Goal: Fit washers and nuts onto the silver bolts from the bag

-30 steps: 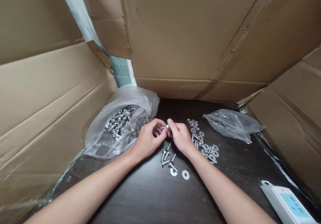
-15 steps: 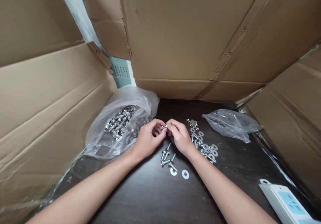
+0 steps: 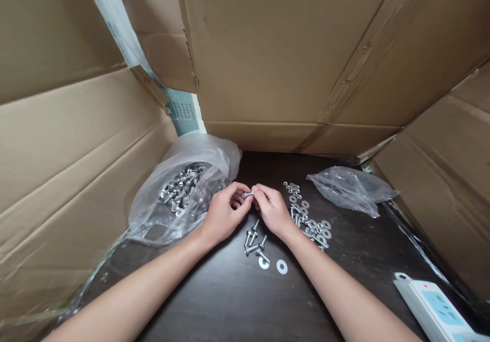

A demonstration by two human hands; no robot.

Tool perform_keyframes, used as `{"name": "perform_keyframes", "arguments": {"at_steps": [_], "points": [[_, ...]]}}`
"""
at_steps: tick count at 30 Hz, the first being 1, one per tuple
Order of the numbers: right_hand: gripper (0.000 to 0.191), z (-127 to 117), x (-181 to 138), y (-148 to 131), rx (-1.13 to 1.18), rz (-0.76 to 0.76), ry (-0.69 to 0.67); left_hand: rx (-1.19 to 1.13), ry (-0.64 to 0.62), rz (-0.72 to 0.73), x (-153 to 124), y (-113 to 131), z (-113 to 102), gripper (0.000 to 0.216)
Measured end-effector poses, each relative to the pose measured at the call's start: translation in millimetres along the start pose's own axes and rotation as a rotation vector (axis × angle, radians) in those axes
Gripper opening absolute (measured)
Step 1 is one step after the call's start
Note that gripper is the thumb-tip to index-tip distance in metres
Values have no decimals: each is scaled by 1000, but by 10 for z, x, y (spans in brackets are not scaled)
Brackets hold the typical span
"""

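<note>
A small silver bolt (image 3: 248, 194) is held level between my two hands, above the dark table. My left hand (image 3: 228, 210) is closed on its left end with thumb and fingertips. From the other side, my right hand (image 3: 271, 208) pinches the bolt's right end; whether a nut is between those fingertips is hidden. Just below the hands lies a small group of bolts (image 3: 252, 239), some with nuts or collars on their shanks. Near them are two flat washers, one partly under a bolt and a separate washer (image 3: 282, 267) to its right.
Left of my hands, an open plastic bag (image 3: 147, 214) holds many metal fasteners. Loose washers, bolts and nuts form a pile (image 3: 313, 227) right of my right wrist. Beyond it lies a clear bag (image 3: 352, 189). A power strip (image 3: 432, 301) is at front right. Cardboard walls (image 3: 291, 51) surround the table.
My right fingers have shifted slightly at the bolt's end, and a little more of the bolt shows. Both hands stay in place, while the whole view has moved slightly.
</note>
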State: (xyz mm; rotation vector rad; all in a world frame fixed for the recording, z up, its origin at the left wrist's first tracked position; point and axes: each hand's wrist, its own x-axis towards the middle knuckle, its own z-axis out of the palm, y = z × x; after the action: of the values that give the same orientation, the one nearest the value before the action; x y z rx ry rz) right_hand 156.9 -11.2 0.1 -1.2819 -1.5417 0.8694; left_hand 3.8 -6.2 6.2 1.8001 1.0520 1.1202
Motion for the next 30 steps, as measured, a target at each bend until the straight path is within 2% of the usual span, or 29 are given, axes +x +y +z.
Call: {"name": "perform_keyframes", "arguments": {"at_steps": [8,23,26,30], "points": [[16,-21,4,-29,108,-17,20,-2,18,-24,3,-10,12,13],[42,0,13,-17,14,1,-1,14,-6,13,-12,10,-3,10],[39,-1,8,-34,21,0,29,0,11,-12,-12,12,-2,11],[20,-16,5,-46,79,-17,36,-3,22,-30,0,7,-2,13]]}}
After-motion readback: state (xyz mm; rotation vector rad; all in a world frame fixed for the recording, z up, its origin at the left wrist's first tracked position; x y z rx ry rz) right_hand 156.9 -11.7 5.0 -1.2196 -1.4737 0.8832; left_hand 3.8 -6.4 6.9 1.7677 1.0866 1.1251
